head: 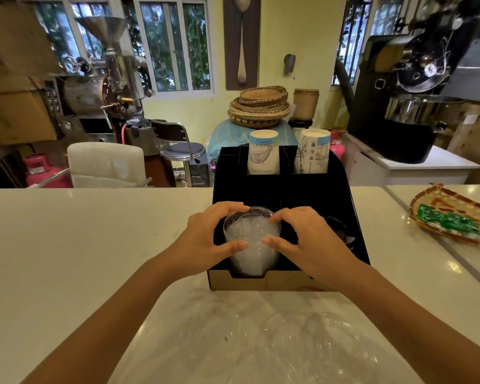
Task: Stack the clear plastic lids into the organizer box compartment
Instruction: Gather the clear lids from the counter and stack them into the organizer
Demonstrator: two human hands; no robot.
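Note:
A black organizer box (284,189) stands on the white counter ahead of me. A tall stack of clear plastic lids (251,242) sits in its front left compartment. My left hand (211,239) cups the stack's left side, thumb on the front. My right hand (299,236) cups its right side, thumb touching the front as well. Both hands grip the top of the stack together. More clear lids (261,342) lie loose on the counter close to me, between my forearms.
Two stacks of paper cups (263,153) (313,153) stand in the box's rear compartments. A dark lid (341,231) rests in the front right compartment. A woven tray (455,220) with green packets lies at the right. Coffee roasters stand beyond the counter.

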